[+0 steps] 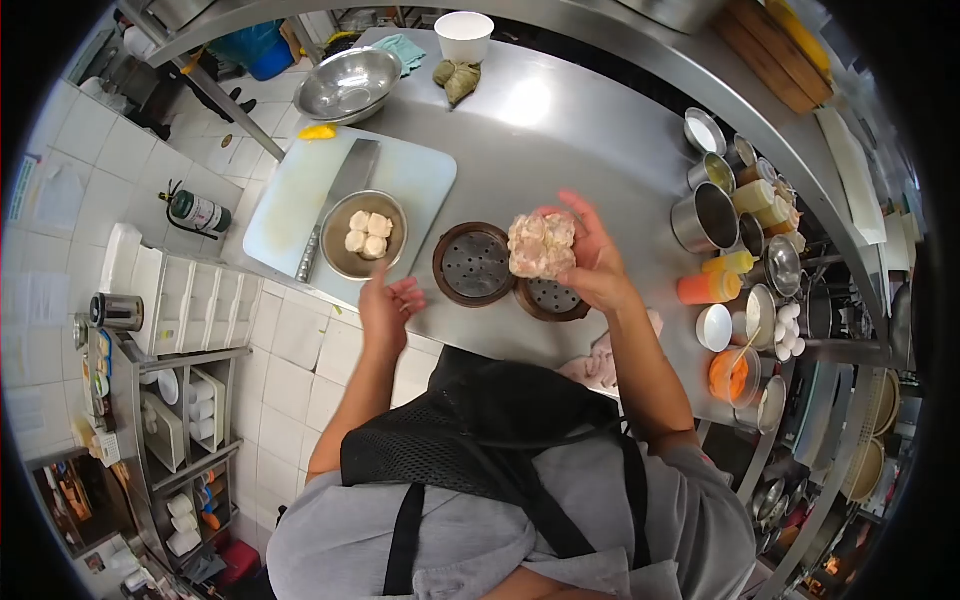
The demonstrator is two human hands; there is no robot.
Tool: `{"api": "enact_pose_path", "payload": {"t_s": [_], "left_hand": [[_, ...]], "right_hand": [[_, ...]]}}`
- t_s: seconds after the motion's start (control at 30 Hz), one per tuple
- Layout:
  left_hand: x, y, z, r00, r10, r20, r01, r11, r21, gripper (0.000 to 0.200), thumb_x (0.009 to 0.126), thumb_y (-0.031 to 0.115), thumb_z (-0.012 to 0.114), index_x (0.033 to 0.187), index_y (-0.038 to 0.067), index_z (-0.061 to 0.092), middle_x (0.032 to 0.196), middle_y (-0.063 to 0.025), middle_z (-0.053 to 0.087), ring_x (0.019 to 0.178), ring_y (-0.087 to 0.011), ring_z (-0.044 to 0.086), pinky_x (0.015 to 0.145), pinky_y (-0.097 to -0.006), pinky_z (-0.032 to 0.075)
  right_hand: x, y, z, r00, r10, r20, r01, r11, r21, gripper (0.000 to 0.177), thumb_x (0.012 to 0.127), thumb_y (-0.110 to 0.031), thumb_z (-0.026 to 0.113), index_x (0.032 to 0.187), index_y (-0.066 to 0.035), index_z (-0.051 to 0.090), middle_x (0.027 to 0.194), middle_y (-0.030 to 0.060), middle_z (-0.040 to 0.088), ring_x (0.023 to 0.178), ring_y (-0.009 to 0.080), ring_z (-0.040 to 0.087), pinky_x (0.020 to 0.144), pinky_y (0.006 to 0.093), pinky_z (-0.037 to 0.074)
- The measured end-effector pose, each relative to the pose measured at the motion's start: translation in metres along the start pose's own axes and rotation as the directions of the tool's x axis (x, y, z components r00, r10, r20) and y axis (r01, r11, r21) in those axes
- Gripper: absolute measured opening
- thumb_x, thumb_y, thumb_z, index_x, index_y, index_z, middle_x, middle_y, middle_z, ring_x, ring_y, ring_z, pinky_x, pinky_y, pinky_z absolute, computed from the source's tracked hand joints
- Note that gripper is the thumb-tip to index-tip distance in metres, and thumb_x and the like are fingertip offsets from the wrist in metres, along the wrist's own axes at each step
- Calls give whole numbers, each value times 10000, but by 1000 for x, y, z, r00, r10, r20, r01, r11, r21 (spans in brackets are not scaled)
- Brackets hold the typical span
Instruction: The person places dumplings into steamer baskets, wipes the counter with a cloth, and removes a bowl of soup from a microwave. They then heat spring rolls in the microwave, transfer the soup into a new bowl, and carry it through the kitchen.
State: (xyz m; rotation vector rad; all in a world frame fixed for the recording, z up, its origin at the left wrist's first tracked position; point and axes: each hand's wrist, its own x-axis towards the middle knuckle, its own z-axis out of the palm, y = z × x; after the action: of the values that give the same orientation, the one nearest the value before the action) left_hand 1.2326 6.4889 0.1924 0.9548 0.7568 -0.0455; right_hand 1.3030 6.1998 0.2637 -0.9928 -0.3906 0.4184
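Observation:
My right hand grips a clump of pale, lumpy meat balls from its right side. The clump is above two round, dark steamer trays with perforated bases: a left steamer tray and a right steamer tray, which is partly hidden under the clump and hand. Nothing shows in my left hand; its fingers are apart, close to the near rim of a metal bowl. Several smooth, pale balls lie in that bowl, which stands on a white cutting board beside a cleaver.
A large steel bowl, white tub and folded leaf bundle stand at the far side. Pots, sauce bottles and eggs line the right. A pinkish cloth lies at the near edge.

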Motion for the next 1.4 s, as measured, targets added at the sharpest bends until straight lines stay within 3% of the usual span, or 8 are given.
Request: {"api": "enact_pose_path", "payload": {"t_s": [0.13,0.27,0.43,0.53,0.6,0.97,1.27,1.4], "left_hand": [[-41,-35,46,892,194,408,-317,912,259,380,965,338,519,1211,61,437,931,-98,617,727,-149,611,583,-299,501],[-49,-51,85,808,49,587,-174,972,159,345,969,372,511,1099,53,520,876,-51,612,730,-117,597,556,-255,477],[-44,-72,103,857,163,489,-399,810,430,346,970,380,510,977,42,582,791,-12,584,709,-92,547,587,-258,452],[-50,-85,111,767,411,492,-634,602,485,308,965,330,530,941,28,584,789,-14,580,724,-95,543,624,-262,453],[-50,-103,115,764,362,534,-631,595,498,312,963,332,530,957,23,572,800,-23,588,748,-102,549,655,-269,459],[-58,-129,128,922,257,291,-346,883,316,412,942,416,553,933,3,558,839,-87,618,718,-119,579,568,-256,476],[-45,-128,130,924,153,351,-245,941,235,409,950,410,544,913,5,584,831,-62,614,741,-111,569,647,-248,464],[-34,-120,124,875,18,484,-105,983,154,415,960,472,485,832,88,576,725,-7,559,631,-104,534,545,-264,429]], "right_hand": [[-16,5,-8,989,2,148,21,988,-153,948,703,-45,736,1464,-82,171,1378,101,396,1288,231,398,1071,383,330],[-31,26,-8,954,51,294,-6,988,-153,962,691,4,727,1469,-99,171,1424,84,341,1310,211,372,1062,366,342],[-48,26,-6,976,58,212,7,955,-296,850,758,60,671,1455,-92,210,1407,96,354,1241,201,429,972,348,431],[-51,55,-23,994,79,-81,-92,980,-176,547,871,-72,627,1354,-65,371,1269,101,512,1125,181,527,895,332,468],[-53,68,-21,934,-159,-320,-129,685,-717,281,943,-201,547,1177,-52,503,1029,110,642,961,193,623,814,329,492],[-72,75,-8,883,-184,-431,-184,709,-681,311,940,-335,530,1060,-51,491,860,191,650,807,351,652,691,424,493],[-70,63,-5,828,-155,-539,-273,729,-628,297,930,-273,561,1095,-52,450,859,171,609,758,230,602,679,363,477],[-58,93,-38,778,-362,-514,-130,707,-695,263,939,-271,556,1051,-34,530,901,105,606,826,193,574,752,335,476]]}}
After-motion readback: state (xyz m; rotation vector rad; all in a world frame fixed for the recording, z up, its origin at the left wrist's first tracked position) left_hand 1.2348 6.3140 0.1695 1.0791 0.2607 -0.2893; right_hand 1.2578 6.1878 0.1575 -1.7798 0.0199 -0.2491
